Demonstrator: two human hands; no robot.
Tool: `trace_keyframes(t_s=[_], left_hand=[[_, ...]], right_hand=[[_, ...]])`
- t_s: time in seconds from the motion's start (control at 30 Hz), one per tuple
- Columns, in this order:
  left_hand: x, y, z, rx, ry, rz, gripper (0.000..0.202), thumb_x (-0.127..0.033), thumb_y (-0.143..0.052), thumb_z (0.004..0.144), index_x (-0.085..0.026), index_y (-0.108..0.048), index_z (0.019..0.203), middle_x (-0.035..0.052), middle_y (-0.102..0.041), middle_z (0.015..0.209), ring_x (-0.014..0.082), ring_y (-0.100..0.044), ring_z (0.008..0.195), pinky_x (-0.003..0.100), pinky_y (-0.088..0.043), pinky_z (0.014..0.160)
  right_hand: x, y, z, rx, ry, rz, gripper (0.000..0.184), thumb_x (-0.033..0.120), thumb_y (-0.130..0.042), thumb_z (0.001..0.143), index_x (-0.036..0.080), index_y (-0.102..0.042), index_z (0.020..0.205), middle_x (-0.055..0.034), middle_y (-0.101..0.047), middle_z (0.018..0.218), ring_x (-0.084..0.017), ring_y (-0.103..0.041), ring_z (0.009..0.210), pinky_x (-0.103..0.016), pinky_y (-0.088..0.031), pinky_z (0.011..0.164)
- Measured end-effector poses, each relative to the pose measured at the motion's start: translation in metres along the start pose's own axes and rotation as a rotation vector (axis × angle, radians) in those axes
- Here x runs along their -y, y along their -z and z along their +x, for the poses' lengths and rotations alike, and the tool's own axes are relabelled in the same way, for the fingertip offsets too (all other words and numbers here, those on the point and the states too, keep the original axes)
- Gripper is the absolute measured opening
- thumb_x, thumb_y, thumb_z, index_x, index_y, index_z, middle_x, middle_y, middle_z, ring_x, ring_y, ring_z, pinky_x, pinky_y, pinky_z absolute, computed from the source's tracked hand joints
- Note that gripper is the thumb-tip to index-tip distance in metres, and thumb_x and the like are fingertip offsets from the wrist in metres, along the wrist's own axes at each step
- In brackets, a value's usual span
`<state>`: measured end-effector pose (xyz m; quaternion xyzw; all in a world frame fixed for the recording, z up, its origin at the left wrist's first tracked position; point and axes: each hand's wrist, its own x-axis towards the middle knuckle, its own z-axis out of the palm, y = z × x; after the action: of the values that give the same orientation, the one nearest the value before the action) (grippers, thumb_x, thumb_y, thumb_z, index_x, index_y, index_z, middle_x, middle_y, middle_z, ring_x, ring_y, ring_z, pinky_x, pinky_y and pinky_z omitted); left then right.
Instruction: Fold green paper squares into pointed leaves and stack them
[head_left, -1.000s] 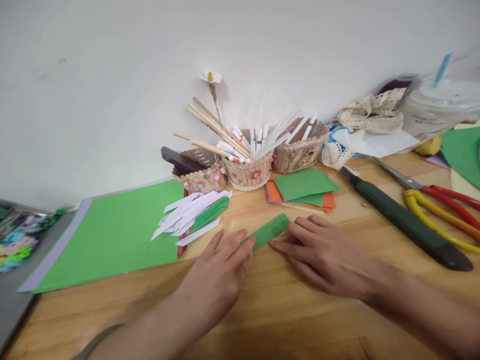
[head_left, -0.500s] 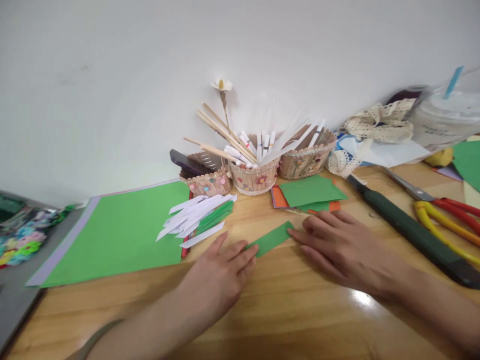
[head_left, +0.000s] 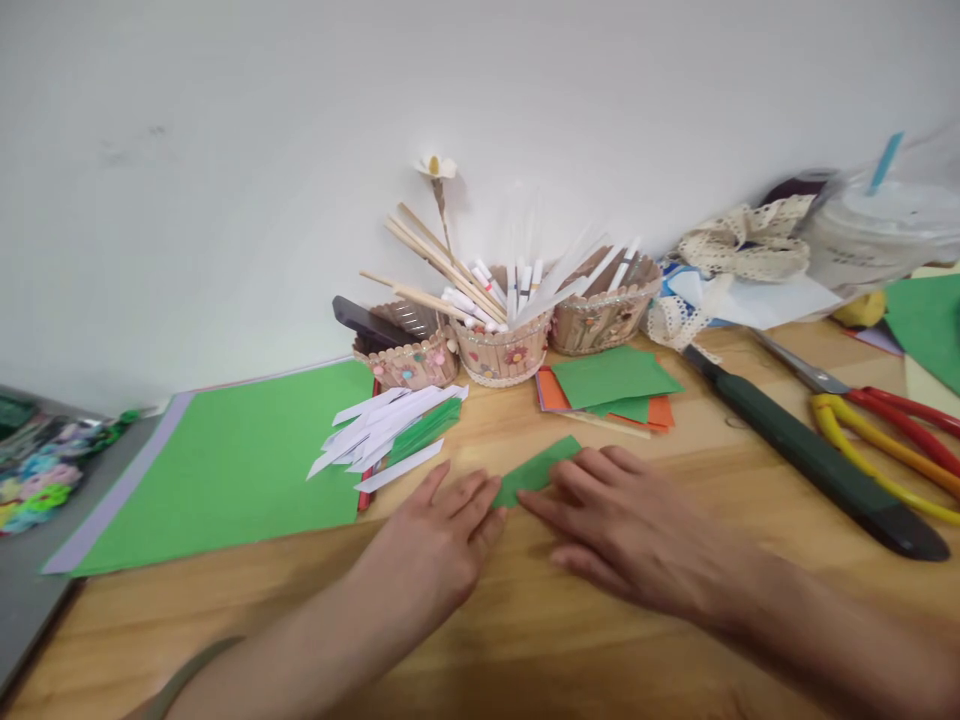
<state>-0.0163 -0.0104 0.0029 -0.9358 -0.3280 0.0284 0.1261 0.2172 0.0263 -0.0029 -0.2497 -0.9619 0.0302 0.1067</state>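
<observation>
A small folded-looking strip of green paper point(head_left: 536, 470) lies slanted on the wooden table between my hands. My left hand point(head_left: 444, 535) rests its outstretched fingertips on the strip's left end, palm down. From the right, my right hand point(head_left: 634, 528) lays its extended index finger along the strip's near edge, close to the left fingertips. Its other fingers are loosely bent and cover part of the strip's right end. Neither hand grips anything. Behind the right hand sits a small stack of green and orange paper pieces point(head_left: 615, 378).
White and green paper strips point(head_left: 390, 425) lie partly on large green sheets point(head_left: 225, 465) at left. Decorated baskets point(head_left: 502, 355) of sticks and markers line the wall. A dark-handled tool point(head_left: 810, 450), scissors point(head_left: 836, 405), lace ribbon point(head_left: 746, 240) and a lidded cup point(head_left: 885, 225) are at right.
My right hand has slid left along the green strip's near edge, from its right end towards my left fingers. My left hand stays at the left end. The view has shifted slightly.
</observation>
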Motion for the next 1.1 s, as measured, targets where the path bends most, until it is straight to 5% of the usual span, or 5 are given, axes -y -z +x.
trace_keyframes(t_s=[0.33, 0.53, 0.7, 0.83, 1.1], left_hand=[[0.007, 0.007, -0.003, 0.062, 0.008, -0.087, 0.025, -0.022, -0.051, 0.091, -0.021, -0.059, 0.115, 0.0077, -0.057, 0.126, 0.0237, -0.054, 0.114, 0.046, -0.036, 0.096], [0.002, 0.009, -0.005, 0.039, 0.042, -0.024, 0.024, -0.022, -0.054, 0.089, -0.022, -0.059, 0.113, 0.0061, -0.058, 0.126, 0.0238, -0.057, 0.111, 0.045, -0.037, 0.095], [0.004, 0.012, -0.004, 0.068, 0.027, -0.017, 0.024, -0.022, -0.055, 0.089, -0.023, -0.059, 0.113, 0.0052, -0.058, 0.126, 0.0222, -0.057, 0.110, 0.041, -0.039, 0.093], [0.006, 0.018, -0.001, 0.074, 0.043, 0.000, 0.026, -0.020, -0.053, 0.090, -0.021, -0.058, 0.115, 0.0078, -0.062, 0.120, 0.0200, -0.060, 0.103, 0.039, -0.042, 0.091], [-0.011, 0.020, 0.004, -0.042, 0.097, 0.036, 0.047, -0.001, -0.045, 0.081, -0.008, -0.044, 0.128, 0.0023, -0.063, 0.072, 0.0180, -0.058, 0.067, 0.026, -0.045, 0.048]], right_hand=[[-0.042, 0.011, -0.018, -0.138, -0.065, -0.167, 0.031, 0.032, -0.039, 0.094, 0.018, -0.065, 0.102, -0.0069, -0.061, 0.082, -0.020, -0.049, 0.076, -0.034, -0.034, 0.068], [-0.033, 0.006, -0.010, -0.195, -0.104, -0.184, 0.027, 0.029, -0.043, 0.093, 0.015, -0.066, 0.096, -0.0068, -0.062, 0.079, -0.020, -0.053, 0.074, -0.033, -0.039, 0.064], [-0.026, -0.003, -0.005, -0.179, -0.215, -0.032, 0.038, 0.033, -0.050, 0.089, 0.012, -0.055, 0.120, -0.0145, -0.059, 0.107, -0.026, -0.054, 0.096, -0.041, -0.048, 0.077], [-0.028, -0.008, -0.005, -0.221, -0.231, 0.066, 0.023, 0.028, -0.054, 0.086, 0.016, -0.062, 0.105, -0.0120, -0.061, 0.103, -0.025, -0.056, 0.096, -0.042, -0.050, 0.078], [-0.018, -0.004, -0.004, -0.251, -0.059, -0.188, 0.026, 0.020, -0.043, 0.091, 0.010, -0.062, 0.106, -0.0127, -0.068, 0.096, -0.024, -0.061, 0.088, -0.040, -0.051, 0.075]])
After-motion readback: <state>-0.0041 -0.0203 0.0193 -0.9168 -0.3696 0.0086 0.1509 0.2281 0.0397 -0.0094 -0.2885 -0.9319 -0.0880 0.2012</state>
